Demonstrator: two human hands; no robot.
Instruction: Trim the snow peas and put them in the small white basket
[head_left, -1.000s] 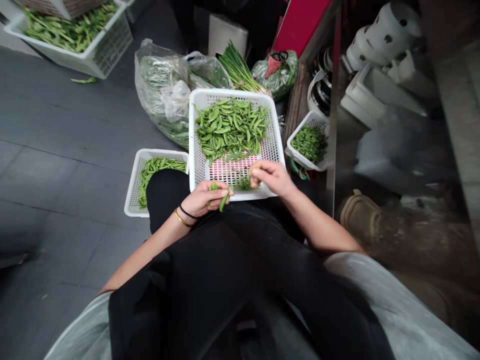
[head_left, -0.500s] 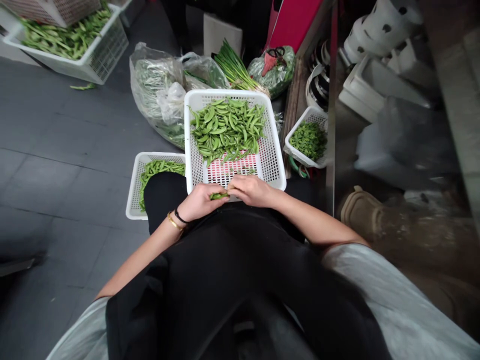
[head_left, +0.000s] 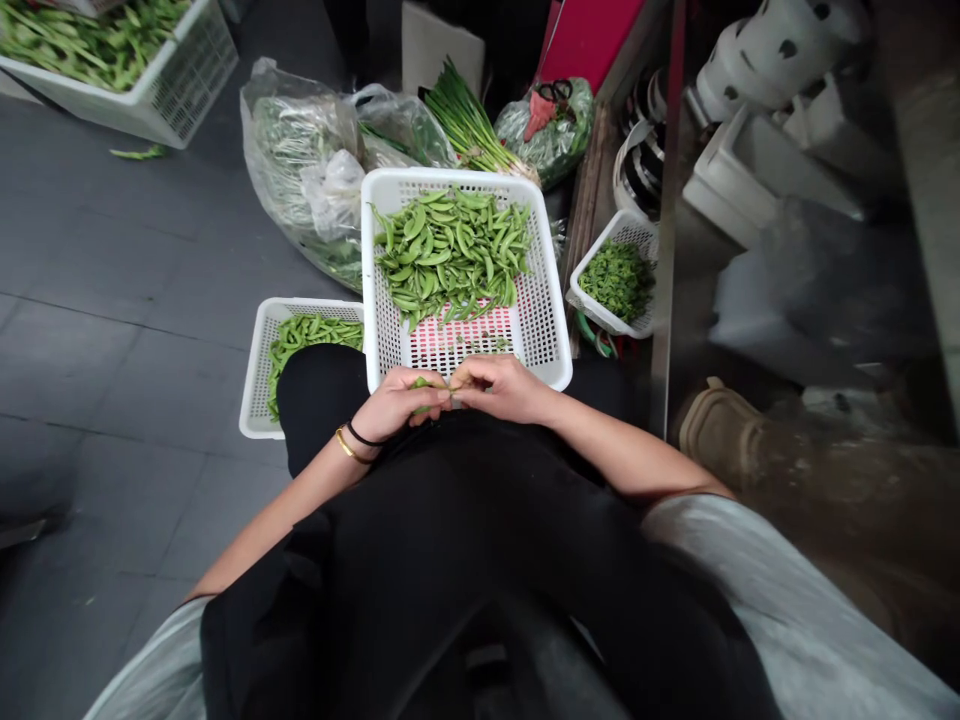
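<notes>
A green pea pod (head_left: 421,383) shows between the thumb and fingers of my left hand (head_left: 397,402), which is closed on it. My right hand (head_left: 510,388) is closed in a pinch at the pod's tip, its fingertips meeting the left ones. Both hands are over the near rim of a white mesh basket (head_left: 373,270) on my lap. A heap of pea pods (head_left: 454,250) fills the basket's far part, with small scraps nearer me.
Lower left is another white basket (head_left: 253,385) of pods. Behind lie a plastic bag of greens (head_left: 292,150), scallions (head_left: 469,115) and scissors (head_left: 556,91) on a bagged bundle. A small basket of leaves (head_left: 600,312) stands right, beside a metal edge (head_left: 663,300).
My hands have shifted slightly down and left toward my body, still together at the pod. The right fingers are now more arched. The whole view has moved a little.
</notes>
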